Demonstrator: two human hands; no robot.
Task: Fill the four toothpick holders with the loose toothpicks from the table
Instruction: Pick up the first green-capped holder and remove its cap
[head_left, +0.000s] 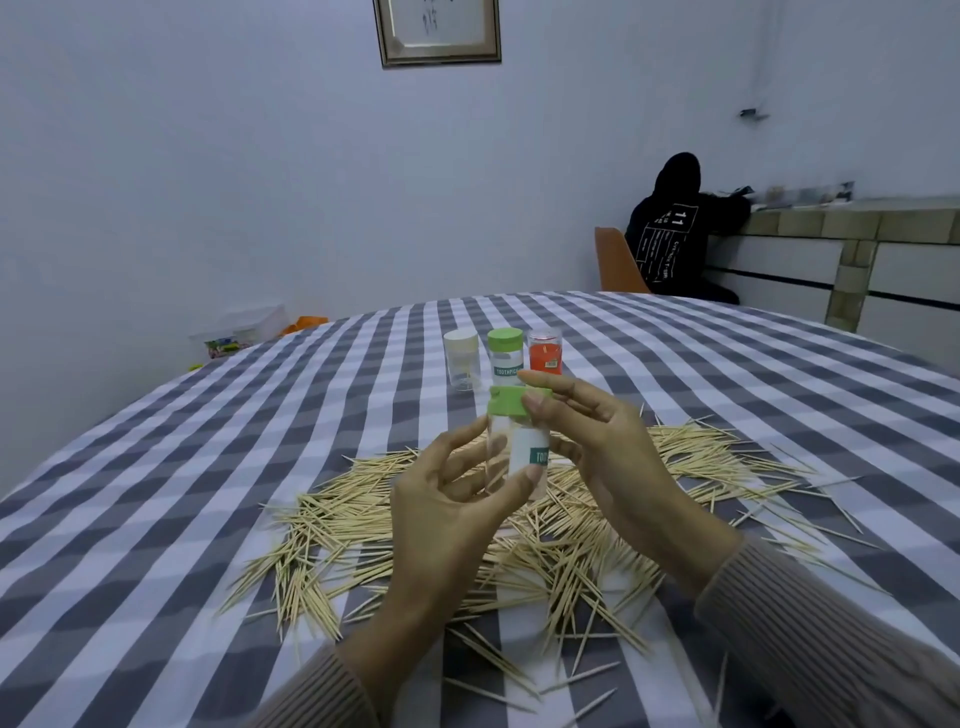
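My left hand (441, 499) grasps the clear holder (511, 452) above the toothpicks (363, 519) on the worktop (156, 467); right hand (597, 441) pinches its green lid (511, 401). I'm opening it; next, lid off, load toothpicks.

Three holders (501, 358) behind toothpicks (467, 540)

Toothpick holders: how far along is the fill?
Done: nothing visibly filled; toothpicks still cover the tablecloth. In hand: left hand grips a clear holder; right hand works its green lid. Left: three holders stand behind.
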